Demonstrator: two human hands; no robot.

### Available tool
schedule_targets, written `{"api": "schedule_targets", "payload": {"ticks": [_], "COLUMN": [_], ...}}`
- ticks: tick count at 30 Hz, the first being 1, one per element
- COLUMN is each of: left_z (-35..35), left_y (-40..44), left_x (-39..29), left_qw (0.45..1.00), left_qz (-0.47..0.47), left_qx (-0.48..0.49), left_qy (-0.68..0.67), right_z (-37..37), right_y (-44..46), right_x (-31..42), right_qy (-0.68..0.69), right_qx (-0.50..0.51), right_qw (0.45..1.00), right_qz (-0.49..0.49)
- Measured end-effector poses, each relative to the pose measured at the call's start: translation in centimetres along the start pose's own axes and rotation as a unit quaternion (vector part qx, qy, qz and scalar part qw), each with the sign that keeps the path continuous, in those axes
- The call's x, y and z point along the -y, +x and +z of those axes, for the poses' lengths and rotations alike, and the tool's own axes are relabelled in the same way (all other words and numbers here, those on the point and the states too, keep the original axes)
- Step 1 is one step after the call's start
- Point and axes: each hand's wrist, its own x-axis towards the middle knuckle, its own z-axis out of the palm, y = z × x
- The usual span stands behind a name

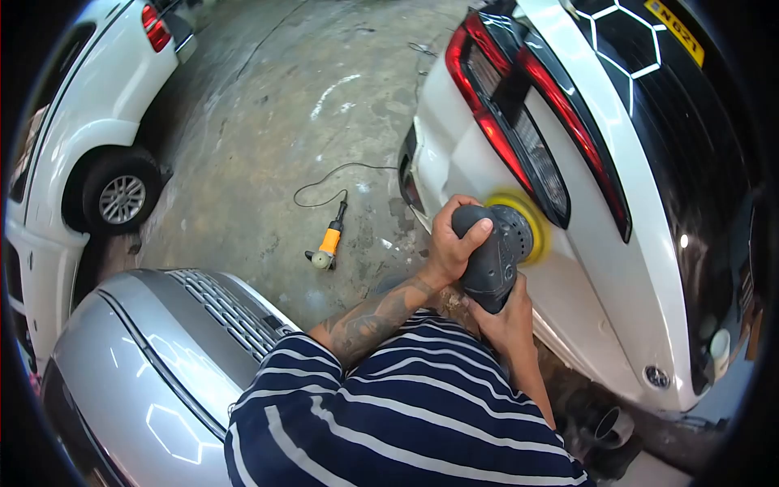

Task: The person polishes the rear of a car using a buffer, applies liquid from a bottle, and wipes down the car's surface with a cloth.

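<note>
The left hand (449, 246) and the right hand (510, 315) are both grasping the dark polisher (493, 272); its blurred yellow pad (539, 230) is just beside the white car's (560, 288) tail light (533, 144).

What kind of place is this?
Probably a car detailing or body shop. The left hand and right hand hold a dark polisher by a white car, an orange power tool lies on the concrete floor, and a silver vehicle stands close by.
</note>
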Motion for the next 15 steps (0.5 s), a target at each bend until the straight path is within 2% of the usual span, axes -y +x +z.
{"api": "schedule_targets", "payload": {"ticks": [5,8,13,15], "left_z": [-2.3,-3.4,-6.4,-7.4], "left_y": [2.2,3.6,7.5,9.1], "left_x": [1.1,1.0,1.1,0.8], "left_qw": [0.999,0.999,0.997,0.998], "left_qz": [-0.031,-0.035,-0.071,-0.054], "left_qx": [-0.01,-0.01,0.013,0.034], "left_qy": [-0.02,-0.017,-0.011,-0.018], "right_z": [0.9,2.2,5.5,6.3], "right_y": [2.1,3.3,5.9,6.9], "right_x": [1.5,2.5,4.0,5.2], "right_qy": [0.029,0.04,0.033,0.024], "right_qx": [0.0,0.026,0.005,-0.003], "right_qw": [0.999,0.999,0.999,0.999], "right_qz": [-0.027,0.019,0.025,0.035]}}
